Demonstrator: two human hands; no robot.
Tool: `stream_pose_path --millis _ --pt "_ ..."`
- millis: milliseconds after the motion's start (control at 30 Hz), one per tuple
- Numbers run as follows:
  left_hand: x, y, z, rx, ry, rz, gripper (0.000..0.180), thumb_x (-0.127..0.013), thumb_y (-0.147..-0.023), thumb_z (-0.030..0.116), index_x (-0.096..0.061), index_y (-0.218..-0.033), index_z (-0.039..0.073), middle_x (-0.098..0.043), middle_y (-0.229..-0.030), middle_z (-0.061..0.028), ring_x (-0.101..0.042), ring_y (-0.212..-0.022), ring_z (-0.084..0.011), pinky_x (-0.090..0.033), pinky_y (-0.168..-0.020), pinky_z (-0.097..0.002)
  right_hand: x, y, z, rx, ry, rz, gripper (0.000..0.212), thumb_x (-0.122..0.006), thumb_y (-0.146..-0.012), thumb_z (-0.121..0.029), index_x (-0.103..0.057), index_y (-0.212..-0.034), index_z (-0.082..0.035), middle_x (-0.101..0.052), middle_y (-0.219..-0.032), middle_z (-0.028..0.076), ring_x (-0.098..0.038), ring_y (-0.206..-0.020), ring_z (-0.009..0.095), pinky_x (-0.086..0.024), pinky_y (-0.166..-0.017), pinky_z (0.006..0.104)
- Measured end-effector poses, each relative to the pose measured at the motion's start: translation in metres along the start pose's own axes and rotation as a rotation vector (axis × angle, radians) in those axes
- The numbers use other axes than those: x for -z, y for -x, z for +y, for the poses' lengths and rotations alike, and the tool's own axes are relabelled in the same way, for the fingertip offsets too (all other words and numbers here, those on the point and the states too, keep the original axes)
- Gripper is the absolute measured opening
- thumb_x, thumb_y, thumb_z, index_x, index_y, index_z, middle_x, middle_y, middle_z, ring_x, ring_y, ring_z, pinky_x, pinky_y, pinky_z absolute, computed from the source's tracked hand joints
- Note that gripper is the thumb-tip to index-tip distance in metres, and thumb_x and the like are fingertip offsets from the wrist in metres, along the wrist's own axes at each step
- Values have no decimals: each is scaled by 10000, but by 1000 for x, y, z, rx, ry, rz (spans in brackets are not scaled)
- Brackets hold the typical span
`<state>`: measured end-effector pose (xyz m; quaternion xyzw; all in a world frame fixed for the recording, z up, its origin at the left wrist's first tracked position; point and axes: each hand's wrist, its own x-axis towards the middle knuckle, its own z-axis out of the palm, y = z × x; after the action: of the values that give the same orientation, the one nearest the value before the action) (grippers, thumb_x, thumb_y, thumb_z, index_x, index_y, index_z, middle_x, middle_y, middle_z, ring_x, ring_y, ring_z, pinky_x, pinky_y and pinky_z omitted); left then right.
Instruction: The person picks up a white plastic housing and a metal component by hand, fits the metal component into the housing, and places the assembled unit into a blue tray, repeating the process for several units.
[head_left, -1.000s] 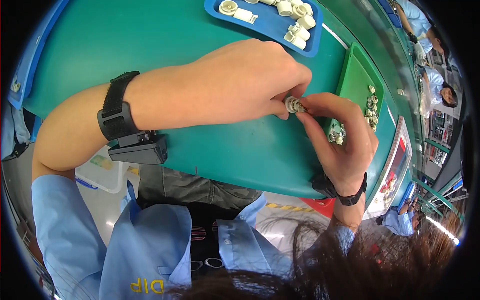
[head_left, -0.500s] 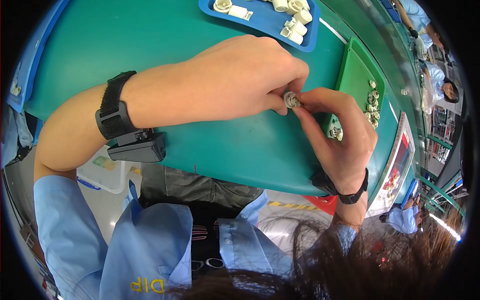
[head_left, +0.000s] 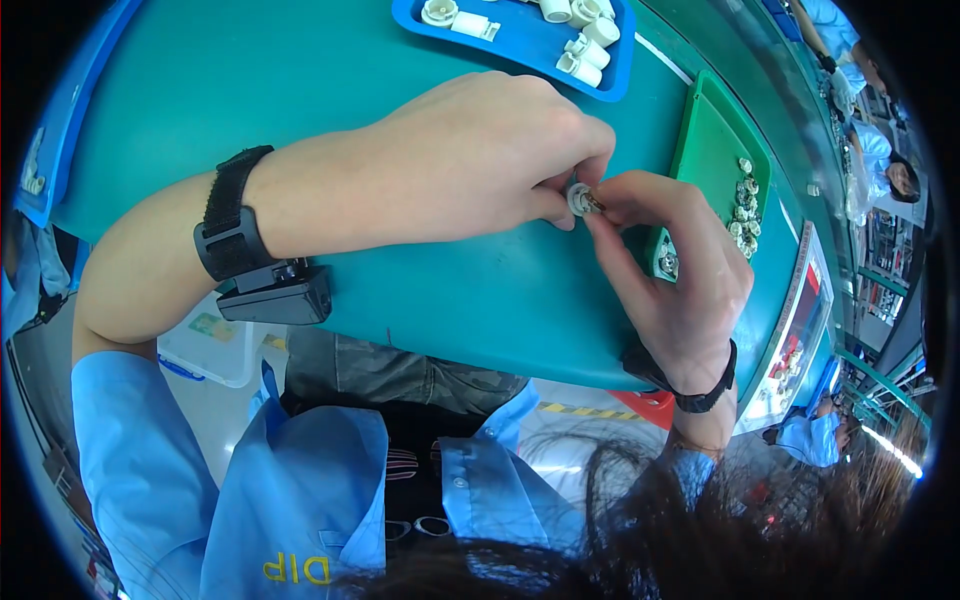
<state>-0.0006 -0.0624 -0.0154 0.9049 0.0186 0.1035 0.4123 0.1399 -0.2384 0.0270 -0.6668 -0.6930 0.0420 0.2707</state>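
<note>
Above the green table, my left hand [head_left: 510, 150] pinches a small white round part [head_left: 578, 197] between thumb and fingers, its open face turned toward my right hand. My right hand [head_left: 685, 260] meets it from the right, thumb and forefinger closed on a tiny brass-coloured piece [head_left: 595, 203] at the part's edge. How far that piece sits inside the white part is hidden by my fingertips. Beyond my right hand lies a green tray [head_left: 705, 130] with several small white-and-metal parts [head_left: 745, 205] along its right side.
Behind my hands, a blue tray [head_left: 618, 75] holds several white cylindrical sockets [head_left: 582, 60]. Another blue tray [head_left: 85, 75] stands at the far left. A framed sheet [head_left: 790, 350] lies right of my right wrist. Other people [head_left: 872, 160] sit at the far right.
The brass-coloured piece shows slightly more between my fingertips, and my right fingers have shifted a little. Otherwise both hands keep their places.
</note>
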Motion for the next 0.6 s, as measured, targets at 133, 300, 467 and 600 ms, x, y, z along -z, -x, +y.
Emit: stream_pose_path --millis 133,300,467,600 --pt "-1 2 1 4 -17 -3 260 -866 -841 151 -644 -916 41 -680 -819 -93 -656 -731 -305 -493 -641 -427 -1 2 2 21 7 -21 356 -860 -821 70 -724 -1142 -4 -776 -1058 80 -774 -897 158 -616 -787 278" --pt "12 0 9 133 125 -86 288 -887 -850 186 -663 -944 32 -701 -839 -53 -642 -700 -203 -487 -630 -367 4 1 13 -50 -170 8 406 -863 -820 68 -710 -1190 3 -769 -1126 91 -775 -940 169 -622 -811 279" --pt "14 -2 4 135 372 -121 237 -843 -913 182 -722 -986 -9 -757 -823 -90 -722 -747 -188 -552 -680 -338 12 7 18 -89 -295 50 449 -869 -814 59 -705 -1227 -6 -755 -1194 100 -769 -999 185 -628 -832 290" --pt "17 -4 4 151 426 -151 224 -845 -926 162 -717 -994 -8 -743 -835 -43 -686 -755 -105 -535 -680 -287 16 6 16 2 -245 46 477 -894 -792 22 -714 -1230 -30 -750 -1206 110 -758 -989 206 -622 -821 319"
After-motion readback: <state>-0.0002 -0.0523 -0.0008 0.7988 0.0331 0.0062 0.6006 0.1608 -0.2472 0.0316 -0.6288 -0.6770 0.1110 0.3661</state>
